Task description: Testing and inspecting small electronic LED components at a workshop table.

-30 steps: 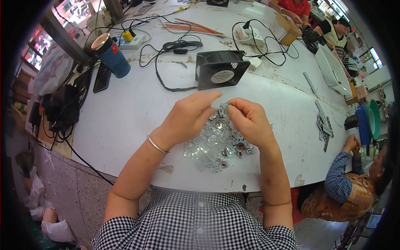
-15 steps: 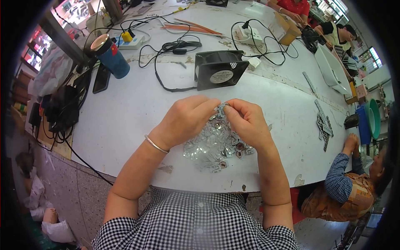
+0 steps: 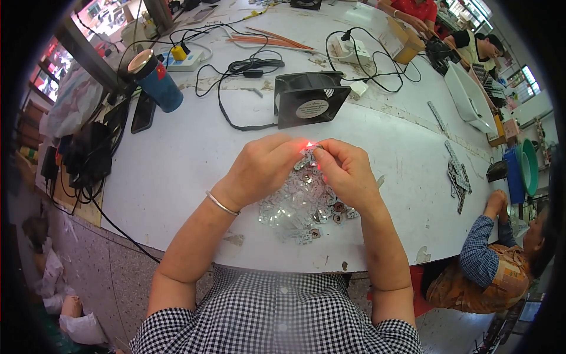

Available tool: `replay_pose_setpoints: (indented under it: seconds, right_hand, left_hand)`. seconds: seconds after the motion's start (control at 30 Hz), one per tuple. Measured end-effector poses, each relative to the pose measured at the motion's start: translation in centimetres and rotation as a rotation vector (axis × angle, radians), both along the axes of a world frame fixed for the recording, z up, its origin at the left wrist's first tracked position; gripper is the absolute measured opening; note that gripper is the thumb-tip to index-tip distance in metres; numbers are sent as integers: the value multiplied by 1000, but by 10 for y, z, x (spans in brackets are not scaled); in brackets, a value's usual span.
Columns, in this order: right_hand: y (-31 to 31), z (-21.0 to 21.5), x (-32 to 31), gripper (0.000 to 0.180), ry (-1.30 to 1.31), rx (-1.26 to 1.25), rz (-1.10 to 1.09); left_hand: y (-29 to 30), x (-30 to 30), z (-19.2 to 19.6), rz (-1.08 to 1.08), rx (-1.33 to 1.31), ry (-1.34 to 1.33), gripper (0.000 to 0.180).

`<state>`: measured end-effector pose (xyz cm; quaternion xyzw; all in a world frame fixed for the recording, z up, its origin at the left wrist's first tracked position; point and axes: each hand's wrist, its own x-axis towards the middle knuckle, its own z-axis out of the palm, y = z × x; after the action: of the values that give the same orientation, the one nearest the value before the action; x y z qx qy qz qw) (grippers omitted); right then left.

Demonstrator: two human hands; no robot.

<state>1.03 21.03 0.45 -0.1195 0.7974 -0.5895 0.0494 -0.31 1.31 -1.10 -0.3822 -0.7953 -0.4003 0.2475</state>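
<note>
Fingertips together, my left hand [image 3: 263, 164] and my right hand [image 3: 349, 171] meet over a pile of small parts [image 3: 295, 206]. Between them is a small LED board [image 3: 310, 146], mostly covered by the fingers, giving off a bright red glow. My left thumb and forefinger pinch it at one side; my right thumb and forefinger close on the other. Red light falls on the fingers and on the parts below. The pile is made of many little clear and silvery pieces, a few with round brown centres.
Beyond my hands stands a black square fan [image 3: 311, 100] with its cable. A blue tumbler [image 3: 156, 81] and a phone [image 3: 144, 111] are at left, power strips [image 3: 184, 60] further back. Dark strips [image 3: 457, 177] lie at right, near a seated person [image 3: 489, 262]. Other people sit at far right.
A red light has come on between my fingertips; half a second ago the piece there was unlit. My hands have shifted only very slightly.
</note>
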Motion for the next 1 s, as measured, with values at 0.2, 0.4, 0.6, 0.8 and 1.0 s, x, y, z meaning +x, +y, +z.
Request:
replay_pose_setpoints:
  seconds: [0.2, 0.4, 0.6, 0.8, 1.0]
  right_hand:
    - [-4, -1, -1, 19, -22, -89, -47]
    - [-5, -2, 0, 18, -95, -191, -72]
    - [9, -1, -4, 17, -57, -14, 60]
    - [19, -1, -10, 19, 83, -7, -131]
    - [7, 11, 1, 19, 56, -43, -53]
  left_hand:
    - [7, 5, 0, 74, 106, -10, 19]
    - [10, 8, -1, 80, 131, -7, 15]
    - [6, 13, 4, 77, 157, -532, 20]
    - [5, 10, -3, -85, -10, -417, 30]
    - [0, 11, 9, -143, 94, -482, 52]
